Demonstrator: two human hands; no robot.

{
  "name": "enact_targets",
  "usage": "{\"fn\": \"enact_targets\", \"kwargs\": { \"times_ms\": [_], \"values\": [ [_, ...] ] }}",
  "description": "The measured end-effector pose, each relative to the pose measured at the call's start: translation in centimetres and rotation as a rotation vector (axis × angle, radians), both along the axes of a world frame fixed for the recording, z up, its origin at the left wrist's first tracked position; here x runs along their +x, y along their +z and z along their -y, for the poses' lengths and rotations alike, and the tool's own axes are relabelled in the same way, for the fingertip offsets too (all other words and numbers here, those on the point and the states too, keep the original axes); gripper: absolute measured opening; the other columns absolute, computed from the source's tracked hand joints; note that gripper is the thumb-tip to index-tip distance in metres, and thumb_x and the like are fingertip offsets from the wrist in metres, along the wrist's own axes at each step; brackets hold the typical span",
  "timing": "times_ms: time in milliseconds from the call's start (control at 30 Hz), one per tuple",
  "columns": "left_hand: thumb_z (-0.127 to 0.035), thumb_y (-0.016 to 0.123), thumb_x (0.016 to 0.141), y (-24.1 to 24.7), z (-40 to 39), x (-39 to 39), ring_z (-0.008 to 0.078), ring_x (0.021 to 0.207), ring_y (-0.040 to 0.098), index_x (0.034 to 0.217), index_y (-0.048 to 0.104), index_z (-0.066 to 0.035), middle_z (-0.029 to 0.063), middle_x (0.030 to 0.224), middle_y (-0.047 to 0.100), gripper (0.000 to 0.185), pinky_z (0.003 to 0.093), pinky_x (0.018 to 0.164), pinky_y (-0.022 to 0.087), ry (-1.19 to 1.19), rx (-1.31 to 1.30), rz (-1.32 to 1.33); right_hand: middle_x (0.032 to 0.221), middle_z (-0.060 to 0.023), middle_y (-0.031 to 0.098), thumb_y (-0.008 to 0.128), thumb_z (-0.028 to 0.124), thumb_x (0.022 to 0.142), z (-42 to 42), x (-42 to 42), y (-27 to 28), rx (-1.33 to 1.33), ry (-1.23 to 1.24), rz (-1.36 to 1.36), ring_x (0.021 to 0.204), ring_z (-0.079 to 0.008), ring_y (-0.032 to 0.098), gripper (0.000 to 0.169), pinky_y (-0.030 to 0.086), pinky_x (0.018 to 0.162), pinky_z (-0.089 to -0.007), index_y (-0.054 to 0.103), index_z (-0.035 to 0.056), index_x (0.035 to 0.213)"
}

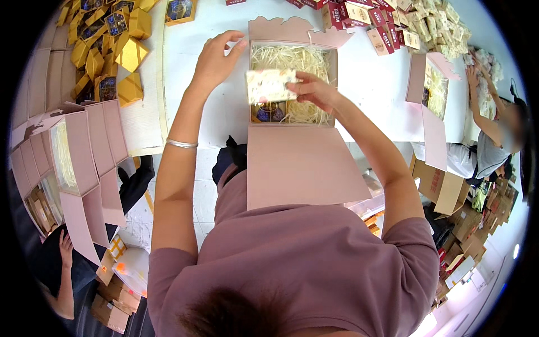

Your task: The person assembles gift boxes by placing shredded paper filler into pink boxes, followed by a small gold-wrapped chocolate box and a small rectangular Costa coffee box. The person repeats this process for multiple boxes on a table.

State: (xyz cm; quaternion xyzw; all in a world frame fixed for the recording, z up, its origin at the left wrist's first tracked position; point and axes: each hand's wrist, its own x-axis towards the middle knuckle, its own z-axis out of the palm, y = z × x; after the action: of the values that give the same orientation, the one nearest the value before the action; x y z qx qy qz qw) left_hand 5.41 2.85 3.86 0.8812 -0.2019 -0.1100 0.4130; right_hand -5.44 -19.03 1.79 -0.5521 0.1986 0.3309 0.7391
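A pink cardboard gift box (335,63) lies open on the white table before me, its large lid flap (301,164) hanging towards my body and a scalloped flap (278,30) standing at the far side. Pale shredded paper filler (290,57) fills most of it. At its near left corner sits a gold box with dark blue wrapped pieces (269,114). My right hand (313,90) grips a small cream patterned packet (269,86) by its right end, above the box. Left of the box, my left hand (223,52) is raised with fingers apart, holding nothing.
Gold hexagonal boxes (132,52) are heaped at the upper left, beside stacked pink boxes (94,139). Dark red and cream cartons (381,38) and cream packets (438,25) lie at the upper right. Another open pink box (417,80) stands right, near a co-worker (492,135). Another person's hand (66,248) shows lower left.
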Motion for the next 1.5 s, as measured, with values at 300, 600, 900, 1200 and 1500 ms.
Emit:
{"fn": "enact_targets", "kwargs": {
  "times_ms": [300,600,900,1200,1500],
  "values": [
    [-0.037,0.056,0.077,-0.7,2.1,-1.2,0.0243,0.097,0.048,0.1,0.057,-0.006,0.0084,0.101,0.057,0.039,0.033,0.081,0.04,-0.185,0.094,0.099,0.077,-0.0049,0.053,0.066,0.023,0.073,2.1,-0.3,-3.9,-0.222,-0.155,0.08,0.062,-0.0088,0.045,0.061,0.034,0.053,-0.0207,0.037,-0.0082,0.117],
    [-0.024,0.063,0.07,-3.7,4.3,-3.0,0.0243,0.115,0.036,0.112,0.05,-0.015,0.004,0.109,0.053,0.044,0.0508,0.099,0.013,-0.482,0.455,0.347,0.073,0.0021,0.047,0.064,0.025,0.075,0.1,1.5,-4.5,-0.168,-0.067,0.024,0.061,-0.0064,0.042,0.031,0.033,0.055,-0.0195,0.051,0.006,0.095],
    [-0.015,0.063,0.069,-6.5,4.0,-4.0,0.0188,0.105,0.042,0.107,0.052,-0.011,0.0022,0.097,0.053,0.04,0.0588,0.096,0.013,-0.378,0.466,0.352,0.061,-0.0028,0.048,0.065,0.027,0.074,-0.7,1.4,-7.1,-0.377,0.014,0.177,0.05,-0.0099,0.047,0.031,0.038,0.043,-0.0227,0.05,0.0003,0.081],
    [-0.01,0.062,0.068,-7.2,4.0,-4.9,0.0202,0.101,0.044,0.104,0.053,-0.008,0.0034,0.097,0.054,0.037,0.0561,0.097,0.016,-0.309,0.467,0.29,0.071,-0.0121,0.058,0.053,0.01,0.078,5.4,5.3,0.6,-1.016,-0.411,0.858,0.068,-0.0172,0.057,0.015,0.044,0.06,-0.0288,0.058,-0.0041,0.081],
    [-0.011,0.057,0.073,-5.3,4.2,-4.7,0.0215,0.104,0.044,0.105,0.053,-0.007,0.0052,0.101,0.053,0.032,0.0569,0.096,0.017,-0.318,0.412,0.289,0.111,-0.0136,0.041,0.067,0.029,0.066,18.5,13.2,-3.4,-1.889,0.335,0.77,0.099,-0.0291,0.045,0.06,0.042,0.08,-0.0395,0.041,0.0172,0.118]
  ]
}}
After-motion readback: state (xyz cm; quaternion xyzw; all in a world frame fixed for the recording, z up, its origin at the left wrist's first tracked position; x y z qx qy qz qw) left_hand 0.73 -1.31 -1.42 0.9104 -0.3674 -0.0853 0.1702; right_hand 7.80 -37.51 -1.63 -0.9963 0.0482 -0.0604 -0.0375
